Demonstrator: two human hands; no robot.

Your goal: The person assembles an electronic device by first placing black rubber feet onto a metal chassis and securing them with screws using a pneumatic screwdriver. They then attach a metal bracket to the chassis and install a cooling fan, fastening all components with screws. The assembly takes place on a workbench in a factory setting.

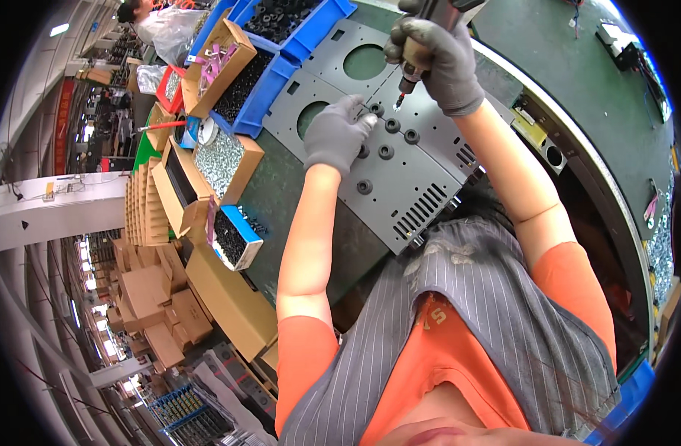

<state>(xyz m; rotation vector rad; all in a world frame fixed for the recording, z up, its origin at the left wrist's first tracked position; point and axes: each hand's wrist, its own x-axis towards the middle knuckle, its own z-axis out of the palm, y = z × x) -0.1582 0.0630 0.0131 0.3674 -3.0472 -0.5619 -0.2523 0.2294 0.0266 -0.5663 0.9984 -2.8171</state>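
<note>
— Metal first: where does the grey panel (400, 189) sit?

— Flat on the dark green bench (296, 201), right in front of the person. It has two big round holes at its far end, vent slots along the near edges, and a cluster of black rubber grommets (388, 134) pushed into its middle.

— And the hands?

— Both in grey gloves. The right hand (437, 63) is wrapped tight round a powered screwdriver (414, 56), held nearly upright, its tip touching the panel just beside one grommet. The left hand (336, 134) lies on the panel with fingers loosely spread, fingertips at the grommet nearest the tip.

— What lies round it?

— To the person's left, blue bins (281, 59) full of small black parts, then open cardboard boxes (229, 160); one holds silvery screws. Beyond these, a stack of folded cartons (143, 204). On the right, a curved metal rail (578, 149) edges the bench. Far off at top left another person (136, 11) works beside a clear plastic bag.
</note>
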